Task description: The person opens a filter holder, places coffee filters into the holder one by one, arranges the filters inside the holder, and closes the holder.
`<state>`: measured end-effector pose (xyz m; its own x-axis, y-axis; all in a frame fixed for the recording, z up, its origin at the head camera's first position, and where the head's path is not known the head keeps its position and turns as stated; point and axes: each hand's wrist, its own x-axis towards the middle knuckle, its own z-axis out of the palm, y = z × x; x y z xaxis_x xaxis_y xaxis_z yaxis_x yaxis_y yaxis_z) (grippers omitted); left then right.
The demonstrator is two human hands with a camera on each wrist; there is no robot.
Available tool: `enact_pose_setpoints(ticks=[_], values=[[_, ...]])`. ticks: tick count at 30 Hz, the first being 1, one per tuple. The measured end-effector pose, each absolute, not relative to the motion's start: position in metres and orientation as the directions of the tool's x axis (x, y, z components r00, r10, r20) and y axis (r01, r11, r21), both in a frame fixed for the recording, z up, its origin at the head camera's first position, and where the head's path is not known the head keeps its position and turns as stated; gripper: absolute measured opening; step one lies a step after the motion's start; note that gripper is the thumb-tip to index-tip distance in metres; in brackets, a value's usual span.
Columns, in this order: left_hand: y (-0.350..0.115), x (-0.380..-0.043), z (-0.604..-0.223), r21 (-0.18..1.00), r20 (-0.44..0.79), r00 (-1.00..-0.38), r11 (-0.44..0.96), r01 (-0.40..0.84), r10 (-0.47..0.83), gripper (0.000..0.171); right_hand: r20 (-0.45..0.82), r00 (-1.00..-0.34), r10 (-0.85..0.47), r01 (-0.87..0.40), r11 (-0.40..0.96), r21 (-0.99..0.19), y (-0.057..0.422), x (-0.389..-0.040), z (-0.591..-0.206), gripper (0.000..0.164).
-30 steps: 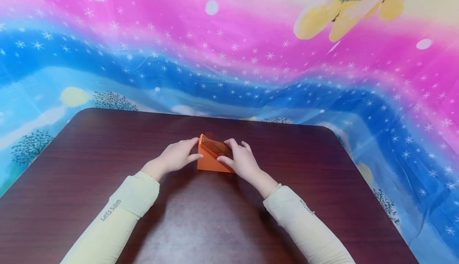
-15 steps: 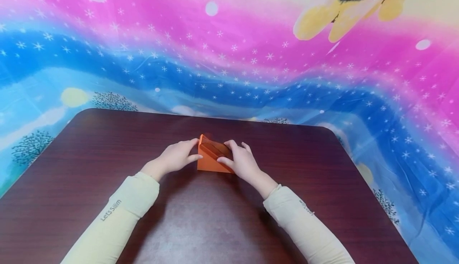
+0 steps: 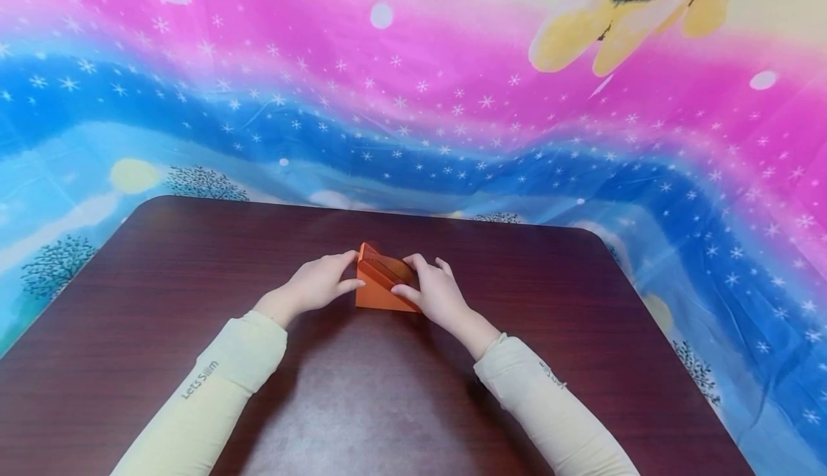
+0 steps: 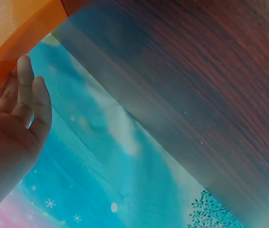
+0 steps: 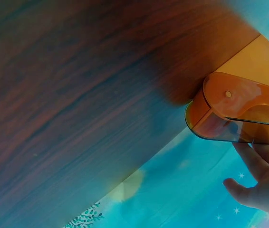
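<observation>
An orange box (image 3: 388, 296) with a sloping top and a see-through brown lid (image 3: 399, 269) stands on the table, its front wall towards me. My left hand (image 3: 316, 282) holds its left end, thumb at the front and fingers at the back edge. At the right end my right hand (image 3: 439, 289) grips the box, thumb on the front rim and fingers on the lid's far side. In the right wrist view a round pivot shows on the box's side (image 5: 228, 94), with fingers (image 5: 258, 161) touching the lid. The left wrist view shows loosely extended fingers (image 4: 25, 90) beside the box's orange wall.
The dark red wood-grain table (image 3: 194, 268) extends around the box on all sides. A printed cloth (image 3: 413, 117) in pink and blue hangs behind the table's far edge and along its sides.
The see-through lid has shifted slightly and appears lower towards the front rim of the box. Both hands and the box have stayed in nearly the same place.
</observation>
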<state>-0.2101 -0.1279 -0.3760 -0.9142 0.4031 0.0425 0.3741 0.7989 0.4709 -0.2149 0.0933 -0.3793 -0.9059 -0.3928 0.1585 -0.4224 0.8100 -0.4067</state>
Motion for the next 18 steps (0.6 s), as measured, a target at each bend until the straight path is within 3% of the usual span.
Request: enact_pose_setpoints(ticks=[18], values=[[-0.1251,-0.2117,-0.3744,0.47,0.039,-0.919,0.804,0.363,0.392,0.05,0.107,-0.923,-0.369,-0.378,0.823,-0.424,0.0934,-0.2162,-0.377,0.049]])
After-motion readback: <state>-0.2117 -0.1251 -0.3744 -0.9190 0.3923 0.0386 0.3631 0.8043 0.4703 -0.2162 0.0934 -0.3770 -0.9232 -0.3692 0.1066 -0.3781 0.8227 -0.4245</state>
